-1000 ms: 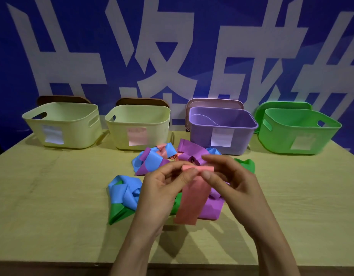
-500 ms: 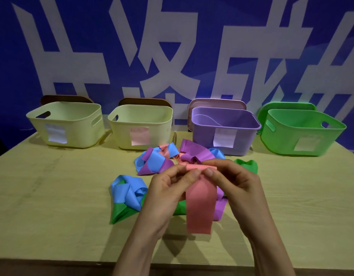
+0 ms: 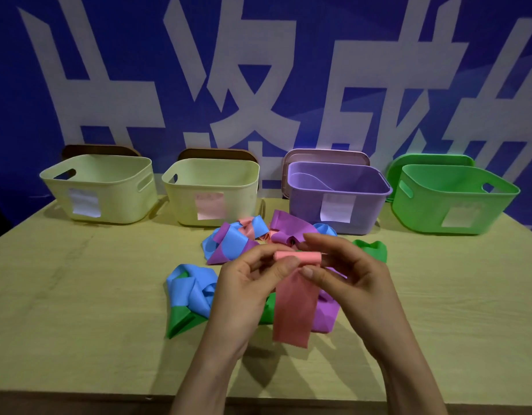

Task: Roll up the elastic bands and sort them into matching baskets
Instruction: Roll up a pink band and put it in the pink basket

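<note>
Both hands hold a pink elastic band (image 3: 293, 307) above the table. Its top end is rolled into a small tube and the rest hangs down flat. My left hand (image 3: 246, 289) pinches the roll's left end, and my right hand (image 3: 345, 274) pinches the right end with thumb and fingers. Beneath lies a loose pile of blue, purple, green and pink bands (image 3: 237, 238). Along the back stand two cream baskets (image 3: 100, 187) (image 3: 212, 190), a purple basket (image 3: 338, 196) and a green basket (image 3: 453, 199), each with a paper label on its front.
The wooden table (image 3: 79, 310) has its front edge just below my wrists. Lids lean behind the baskets against a blue wall with large white characters. A tangle of blue and green bands (image 3: 189, 295) lies left of my left hand.
The rolled top of the pink band has grown thicker and the hanging tail has shortened. Both hands have stayed in about the same place over the pile.
</note>
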`<action>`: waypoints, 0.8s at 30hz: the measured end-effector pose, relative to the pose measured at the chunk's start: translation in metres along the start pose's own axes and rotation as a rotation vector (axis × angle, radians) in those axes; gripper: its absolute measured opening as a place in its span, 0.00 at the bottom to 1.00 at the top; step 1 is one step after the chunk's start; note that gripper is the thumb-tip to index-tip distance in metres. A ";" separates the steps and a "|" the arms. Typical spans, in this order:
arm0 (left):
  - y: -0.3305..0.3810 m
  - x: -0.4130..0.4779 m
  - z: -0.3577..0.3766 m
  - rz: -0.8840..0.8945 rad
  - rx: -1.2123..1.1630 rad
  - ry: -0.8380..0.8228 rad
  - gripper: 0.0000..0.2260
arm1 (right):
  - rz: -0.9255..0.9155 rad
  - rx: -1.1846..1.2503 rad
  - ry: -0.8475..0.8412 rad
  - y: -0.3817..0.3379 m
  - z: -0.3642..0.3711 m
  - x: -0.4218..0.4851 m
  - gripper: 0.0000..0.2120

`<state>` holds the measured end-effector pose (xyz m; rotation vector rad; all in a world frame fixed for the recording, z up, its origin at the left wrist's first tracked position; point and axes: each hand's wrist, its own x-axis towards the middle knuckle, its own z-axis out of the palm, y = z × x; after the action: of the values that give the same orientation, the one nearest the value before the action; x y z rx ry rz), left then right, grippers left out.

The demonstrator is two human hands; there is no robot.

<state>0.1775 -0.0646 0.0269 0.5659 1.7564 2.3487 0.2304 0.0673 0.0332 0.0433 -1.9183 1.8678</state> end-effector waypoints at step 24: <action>0.004 0.002 -0.005 -0.153 -0.005 -0.063 0.10 | -0.011 0.054 0.057 -0.003 -0.004 0.000 0.11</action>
<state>0.1740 -0.0698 0.0301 0.4816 1.7015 2.2080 0.2324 0.0709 0.0357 0.0178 -1.8260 1.8928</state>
